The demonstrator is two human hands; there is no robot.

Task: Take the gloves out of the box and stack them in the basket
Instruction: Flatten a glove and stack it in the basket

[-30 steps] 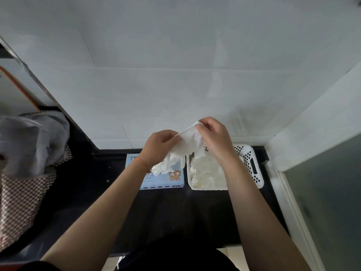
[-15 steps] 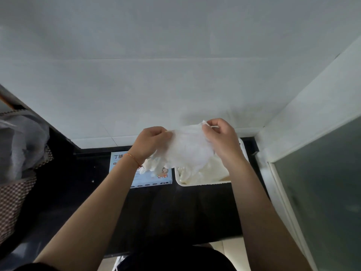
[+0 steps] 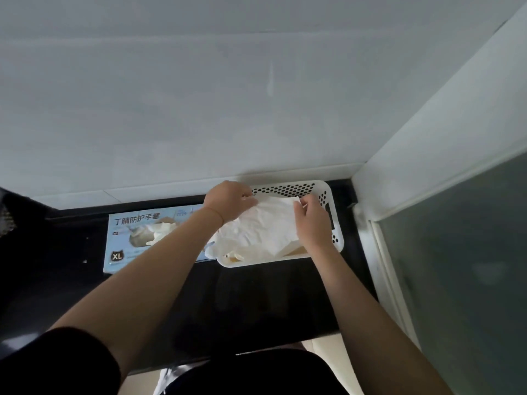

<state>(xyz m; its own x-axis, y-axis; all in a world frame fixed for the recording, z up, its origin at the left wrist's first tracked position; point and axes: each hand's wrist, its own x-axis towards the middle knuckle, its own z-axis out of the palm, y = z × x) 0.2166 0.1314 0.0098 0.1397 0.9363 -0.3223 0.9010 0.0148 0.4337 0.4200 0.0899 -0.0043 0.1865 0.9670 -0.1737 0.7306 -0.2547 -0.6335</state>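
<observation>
A pale blue cardboard glove box [image 3: 137,240] lies left on the dark counter. The left hand [image 3: 228,201] and right hand [image 3: 312,220] each pinch a thin white glove [image 3: 265,223], spread over the white perforated plastic basket [image 3: 328,195]. Limp, light and clingy, it probably handles best held by its edges.

One head-worn wide-angle view looks forward and steeply down from close above the dark glossy tabletop [image 3: 256,295]. Both forearms reach away from the lens toward the pale tiled wall [image 3: 228,109], and a frosted glass panel [image 3: 470,266] fills the right edge.
</observation>
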